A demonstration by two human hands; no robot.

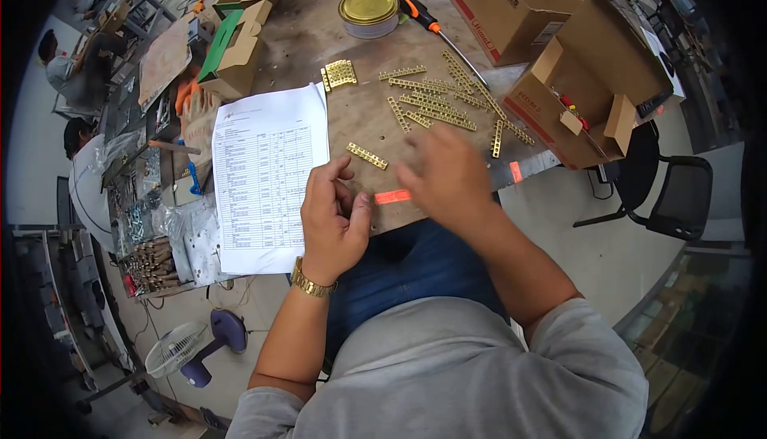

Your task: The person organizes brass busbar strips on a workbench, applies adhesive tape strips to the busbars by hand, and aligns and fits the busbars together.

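Observation:
My left hand [334, 217] rests at the table's near edge, by the paper sheets. Its fingers are loosely bent, with the thumb apart and nothing visible between them. Just beyond its fingertips lies a short brass strip with holes [367, 156]. My right hand [449, 177] is smeared by motion over the near edge, close to a loose pile of brass strips [435, 103]; whether it holds anything is unclear. A neat block of short brass strips [339, 74] sits farther back, above the printed sheets [264, 179].
A round tin [368, 11] and an orange-black screwdriver [431, 25] lie at the back. Cardboard boxes [559, 111] stand on the right, with a green-sided box [232, 55] at back left. Drill bits [152, 267] and a fan [180, 347] are at left. Two people [84, 171] sit beyond.

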